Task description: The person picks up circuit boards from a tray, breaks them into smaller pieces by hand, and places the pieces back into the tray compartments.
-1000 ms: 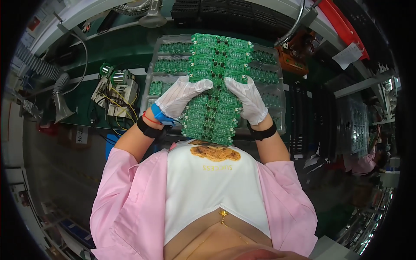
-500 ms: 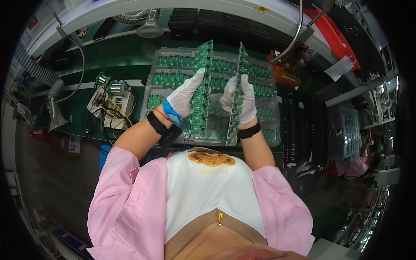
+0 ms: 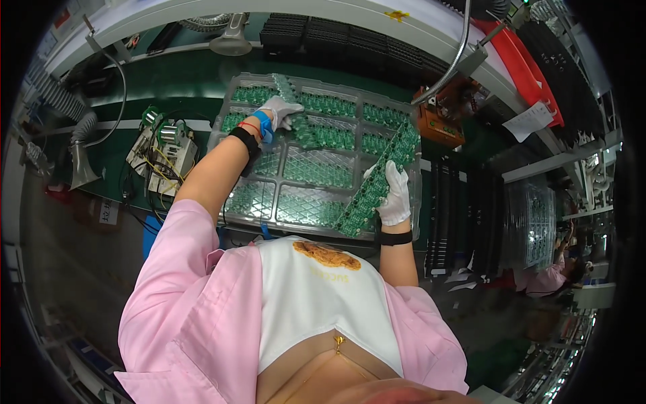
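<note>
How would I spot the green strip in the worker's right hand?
Find the clear tray on the green bench. At its right edge the gloved right hand holds a long circuit strip. Unlike the boards lying flat in the tray's pockets, it stands tilted on edge, lifted off the tray.

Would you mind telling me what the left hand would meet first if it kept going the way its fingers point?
Probably the strip of green boards under the left hand, in the clear tray; depth is unclear.

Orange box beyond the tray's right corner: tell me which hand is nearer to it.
Right. The right hand holds a green board strip below the orange box; the left hand is far across the tray.
</note>
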`<state>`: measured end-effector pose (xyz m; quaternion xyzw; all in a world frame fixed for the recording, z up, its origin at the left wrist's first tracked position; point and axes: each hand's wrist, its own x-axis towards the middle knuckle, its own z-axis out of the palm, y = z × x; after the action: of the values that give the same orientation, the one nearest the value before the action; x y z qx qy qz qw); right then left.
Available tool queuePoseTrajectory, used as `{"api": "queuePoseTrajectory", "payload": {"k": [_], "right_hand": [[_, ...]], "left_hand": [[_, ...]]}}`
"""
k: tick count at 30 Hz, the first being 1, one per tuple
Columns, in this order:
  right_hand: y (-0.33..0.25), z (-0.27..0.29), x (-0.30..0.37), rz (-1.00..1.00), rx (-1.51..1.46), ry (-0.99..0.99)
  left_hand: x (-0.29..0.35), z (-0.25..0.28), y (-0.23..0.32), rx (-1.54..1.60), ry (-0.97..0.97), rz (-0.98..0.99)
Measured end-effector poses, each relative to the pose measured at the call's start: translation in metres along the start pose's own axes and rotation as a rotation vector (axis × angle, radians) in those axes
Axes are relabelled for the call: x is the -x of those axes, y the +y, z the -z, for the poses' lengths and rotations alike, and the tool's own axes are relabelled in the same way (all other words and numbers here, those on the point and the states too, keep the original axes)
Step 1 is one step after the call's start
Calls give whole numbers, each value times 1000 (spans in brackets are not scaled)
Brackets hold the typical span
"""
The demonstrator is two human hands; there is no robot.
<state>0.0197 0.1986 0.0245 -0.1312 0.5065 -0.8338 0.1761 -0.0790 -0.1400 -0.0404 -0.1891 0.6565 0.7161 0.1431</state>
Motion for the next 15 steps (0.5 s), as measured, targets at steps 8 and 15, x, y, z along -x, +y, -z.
{"api": "queuePoseTrajectory", "payload": {"k": [8, 15], "right_hand": [[10, 8, -14, 763, 1382, -165], [36, -62, -6, 179, 575, -426]], "left_hand": [[34, 0, -10, -1067, 666, -237], [209, -79, 19, -647, 216, -920]]}}
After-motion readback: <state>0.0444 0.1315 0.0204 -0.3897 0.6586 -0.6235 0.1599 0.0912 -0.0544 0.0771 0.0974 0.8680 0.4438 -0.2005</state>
